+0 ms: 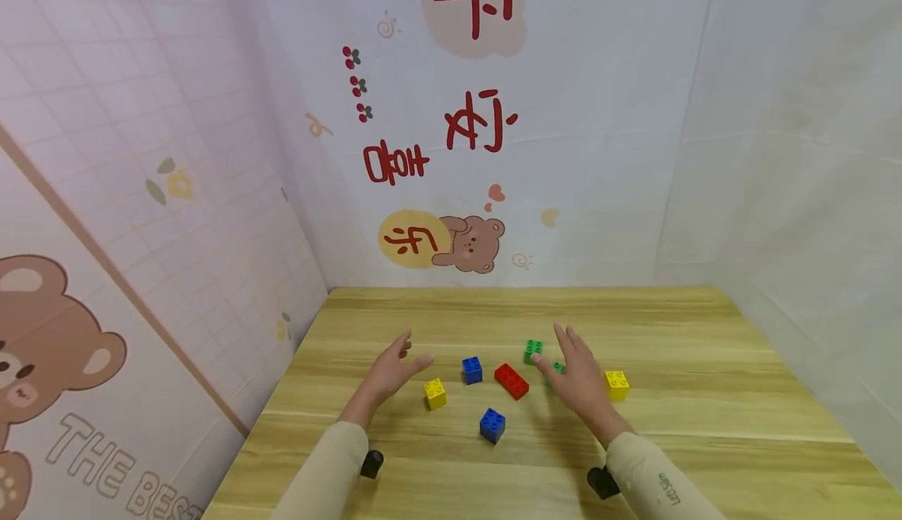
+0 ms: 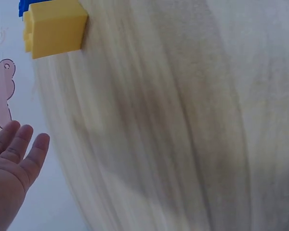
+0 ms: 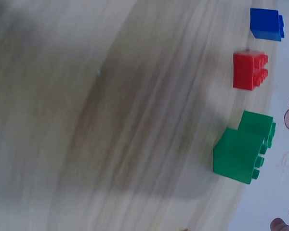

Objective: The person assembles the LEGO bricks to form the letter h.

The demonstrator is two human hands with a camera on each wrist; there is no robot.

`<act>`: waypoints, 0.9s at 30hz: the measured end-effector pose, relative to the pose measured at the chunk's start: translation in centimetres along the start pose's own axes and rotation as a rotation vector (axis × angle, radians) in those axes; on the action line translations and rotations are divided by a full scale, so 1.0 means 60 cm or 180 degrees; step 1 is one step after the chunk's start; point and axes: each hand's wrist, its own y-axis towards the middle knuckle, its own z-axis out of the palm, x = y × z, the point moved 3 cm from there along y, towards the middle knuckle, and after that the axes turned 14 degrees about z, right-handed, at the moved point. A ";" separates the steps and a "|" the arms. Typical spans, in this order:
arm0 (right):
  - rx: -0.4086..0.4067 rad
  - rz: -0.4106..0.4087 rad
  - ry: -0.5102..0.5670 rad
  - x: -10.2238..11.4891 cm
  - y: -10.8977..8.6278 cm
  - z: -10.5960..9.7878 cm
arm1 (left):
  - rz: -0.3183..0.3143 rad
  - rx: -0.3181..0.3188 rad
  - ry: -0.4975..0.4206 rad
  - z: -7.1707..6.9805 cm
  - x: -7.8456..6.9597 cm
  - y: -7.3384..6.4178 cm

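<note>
My left hand [image 1: 386, 371] hovers over the left of the table with fingers relaxed and nothing in its grasp. Just to its right stands a yellow brick [image 1: 435, 395], also in the left wrist view. My right hand [image 1: 579, 375] is spread above the right side, holding nothing, and partly covers a green brick [image 1: 558, 368]. A second green brick [image 1: 533, 350] stands just beyond its thumb. Between the hands lie a long red brick [image 1: 511, 381], a blue brick [image 1: 472, 370] behind and another blue brick [image 1: 492, 426] nearer me. Right of the right hand sits another yellow brick [image 1: 616, 384].
The wooden table [image 1: 705, 426] meets a printed cloth backdrop [image 1: 599, 152] at its far edge. More cloth hangs along the left and right sides. A black wrist mount [image 1: 372, 464] shows beside the left sleeve, another [image 1: 603, 482] beside the right.
</note>
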 end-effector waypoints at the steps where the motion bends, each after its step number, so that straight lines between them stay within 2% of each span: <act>1: 0.0025 0.0016 0.0039 0.000 -0.001 0.003 | 0.0003 -0.0002 -0.0016 0.001 0.003 -0.001; 7: 0.0160 0.0190 0.0477 0.002 -0.006 0.019 | 0.0034 0.0002 -0.0133 0.007 0.015 -0.007; 14: 0.0316 0.0545 0.0831 0.006 -0.021 0.036 | 0.0110 0.0078 -0.0061 0.022 0.030 -0.017; 27: 0.0461 0.0773 0.1370 0.025 -0.052 0.085 | 0.0177 0.0169 -0.0119 0.034 0.042 -0.031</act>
